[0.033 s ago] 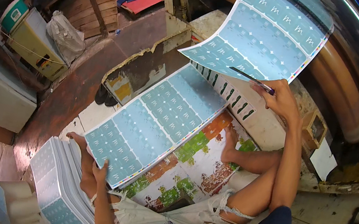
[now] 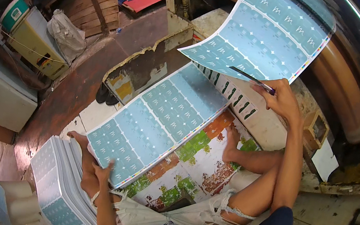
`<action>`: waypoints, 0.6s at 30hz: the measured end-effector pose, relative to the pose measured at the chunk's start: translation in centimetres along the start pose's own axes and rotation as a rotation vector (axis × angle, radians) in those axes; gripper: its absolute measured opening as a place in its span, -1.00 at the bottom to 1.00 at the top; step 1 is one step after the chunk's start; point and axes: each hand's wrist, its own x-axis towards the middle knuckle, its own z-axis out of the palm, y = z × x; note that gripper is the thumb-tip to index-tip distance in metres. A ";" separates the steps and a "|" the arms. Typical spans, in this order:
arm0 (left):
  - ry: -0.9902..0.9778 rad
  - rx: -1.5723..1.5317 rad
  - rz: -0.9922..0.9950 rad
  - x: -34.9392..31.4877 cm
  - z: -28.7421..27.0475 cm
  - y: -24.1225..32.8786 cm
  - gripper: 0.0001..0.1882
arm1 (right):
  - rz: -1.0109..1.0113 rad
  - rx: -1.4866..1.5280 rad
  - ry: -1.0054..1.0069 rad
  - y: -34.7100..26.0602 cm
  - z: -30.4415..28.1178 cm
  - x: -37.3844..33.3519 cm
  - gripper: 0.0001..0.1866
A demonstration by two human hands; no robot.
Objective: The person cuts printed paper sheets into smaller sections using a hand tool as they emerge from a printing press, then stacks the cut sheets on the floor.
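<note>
My right hand [image 2: 278, 96] grips a slender dark stick-like tool [image 2: 253, 78] with a purple end; its thin tip points left along the lower edge of a printed sheet. That blue-green sheet [image 2: 264, 37] curves up at the upper right, over an orange-brown roller. In front of me lies a long stack of similar sheets [image 2: 153, 122], slanting from lower left to upper right. My left hand [image 2: 101, 174] is open at the near left corner of this stack, its fingers apart and one slightly blurred.
Another thick stack of printed sheets [image 2: 57, 182] stands by my left leg. A patchy coloured board [image 2: 191, 164] lies under the long stack. On the right are the large roller [image 2: 346, 90] and a small wooden box [image 2: 314, 129]. A worn metal panel [image 2: 144, 68] rises beyond the stack.
My left hand has shifted slightly up and right at the stack's corner, one finger lifting. The right hand, its tool and the raised sheet have hardly moved.
</note>
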 end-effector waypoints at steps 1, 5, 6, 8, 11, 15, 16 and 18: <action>0.114 0.416 -0.016 -1.0 1.8 0.3 0.40 | 0.015 -0.005 -0.007 -0.1 0.1 -0.4 -0.81; -0.083 1.190 0.086 -2.5 4.9 -1.6 0.78 | -0.018 0.094 -0.160 -3.5 1.2 0.0 -0.81; -0.274 0.908 -0.094 -2.5 6.2 0.0 0.79 | -0.118 0.103 -0.194 -3.7 1.1 -0.4 -0.81; -0.450 0.618 -0.267 -1.8 7.2 0.2 0.79 | -0.147 0.072 -0.251 -3.7 2.1 -0.7 -0.80; -0.555 0.624 -0.404 -0.6 1.2 -4.9 0.80 | -0.247 0.079 -0.366 -6.1 4.7 0.5 -0.76; -0.401 0.810 -0.058 -6.8 9.2 9.0 0.72 | -0.241 0.044 -0.374 -3.3 5.9 -1.5 -0.75; -0.261 1.106 0.032 -7.0 9.8 11.0 0.68 | -0.267 0.050 -0.424 -3.7 6.6 -1.6 -0.75; -0.633 0.156 0.055 -5.8 10.6 13.5 0.30 | -0.322 0.060 -0.491 -5.6 7.5 -1.3 -0.75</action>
